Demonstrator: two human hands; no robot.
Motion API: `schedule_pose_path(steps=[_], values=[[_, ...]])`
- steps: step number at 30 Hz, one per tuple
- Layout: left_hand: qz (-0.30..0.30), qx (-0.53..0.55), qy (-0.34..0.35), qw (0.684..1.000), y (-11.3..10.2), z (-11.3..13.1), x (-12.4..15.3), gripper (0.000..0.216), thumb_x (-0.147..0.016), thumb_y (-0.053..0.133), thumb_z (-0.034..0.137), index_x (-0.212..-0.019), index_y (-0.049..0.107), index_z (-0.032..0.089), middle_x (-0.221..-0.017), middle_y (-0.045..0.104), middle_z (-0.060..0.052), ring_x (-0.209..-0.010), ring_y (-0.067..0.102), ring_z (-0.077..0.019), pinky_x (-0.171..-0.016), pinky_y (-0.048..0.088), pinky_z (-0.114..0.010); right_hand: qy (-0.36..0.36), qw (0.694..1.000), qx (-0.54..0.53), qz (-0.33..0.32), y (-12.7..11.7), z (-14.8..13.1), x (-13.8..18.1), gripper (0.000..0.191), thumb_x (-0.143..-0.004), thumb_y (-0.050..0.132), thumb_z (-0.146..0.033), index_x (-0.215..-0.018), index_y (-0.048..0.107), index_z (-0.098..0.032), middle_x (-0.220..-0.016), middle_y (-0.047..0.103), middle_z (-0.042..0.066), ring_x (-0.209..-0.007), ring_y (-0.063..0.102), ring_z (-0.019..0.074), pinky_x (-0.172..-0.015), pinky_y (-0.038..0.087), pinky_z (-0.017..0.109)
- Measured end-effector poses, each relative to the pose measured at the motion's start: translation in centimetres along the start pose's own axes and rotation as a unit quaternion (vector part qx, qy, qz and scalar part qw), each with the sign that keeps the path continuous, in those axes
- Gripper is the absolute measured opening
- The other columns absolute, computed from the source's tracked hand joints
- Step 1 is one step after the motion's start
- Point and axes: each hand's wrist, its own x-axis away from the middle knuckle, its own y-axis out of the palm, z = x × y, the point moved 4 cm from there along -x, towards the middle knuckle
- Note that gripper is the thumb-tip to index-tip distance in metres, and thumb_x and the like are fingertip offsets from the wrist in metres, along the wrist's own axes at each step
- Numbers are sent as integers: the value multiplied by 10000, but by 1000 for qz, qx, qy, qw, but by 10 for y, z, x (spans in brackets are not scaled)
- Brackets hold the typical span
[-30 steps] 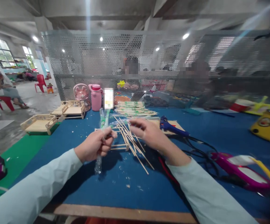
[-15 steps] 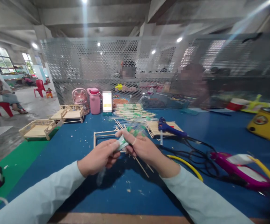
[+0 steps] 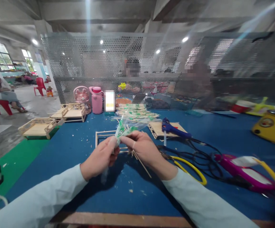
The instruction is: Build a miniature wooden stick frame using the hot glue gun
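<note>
Both hands meet above the middle of the blue table. Closed around a clear plastic bag with green print [image 3: 124, 128] is my left hand [image 3: 101, 155]; one end of the plastic hangs below it. My right hand [image 3: 143, 148] pinches the same bag from the other side, wearing a light band on one finger. Whatever the bag contains cannot be made out. Behind the hands lies a thin wooden frame [image 3: 107, 133], partly covered by them. A few loose wooden sticks [image 3: 142, 164] show under my right hand.
A pile of wrapped sticks [image 3: 137, 110] lies at the back. Small wooden bed-like pieces [image 3: 37, 126] stand left. On the right are a blue glue gun [image 3: 176, 131] with black cables, a purple-and-white device [image 3: 248, 174], and a yellow container [image 3: 272, 126]. A perforated screen [image 3: 92, 63] rises behind.
The bag has turned from lying across my hands to standing up, its wide part now spread above them. My right hand has lowered its fingers to the bag beside my left thumb.
</note>
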Motion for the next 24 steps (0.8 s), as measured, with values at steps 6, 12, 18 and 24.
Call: schedule_pose_path(steps=[6,12,18,24], values=[[-3,28,6,1000,3,-4,0,440,-731,596,572,-686,413,175,-534,389,82,-392,273,-21,-364,222,-153,10,998,-65,12,6,6,3,316,-621,722,-375,-501,507,-178,-454,450,-81,-440,347,56,-481,290,240],[107,110,11,988,-7,-9,-5,393,-738,601,531,-848,507,166,-595,514,42,-412,400,-48,-367,279,-151,5,983,-176,52,2,10,-1,322,-595,757,-384,-569,509,-181,-531,535,-71,-489,441,61,-520,358,219],[186,-49,159,968,-16,6,2,344,-848,475,486,-893,581,163,-632,519,30,-520,462,-82,-507,392,-197,72,965,-250,31,-2,-1,-2,336,-636,713,-411,-703,438,-231,-439,428,-129,-383,393,66,-515,443,249],[61,-340,234,909,0,13,15,428,-933,325,396,-1260,480,168,-808,646,-45,-743,588,-176,-695,440,-261,118,990,55,-56,16,2,15,233,-695,533,-222,-484,437,-209,-402,428,-50,-409,447,110,-466,372,253]])
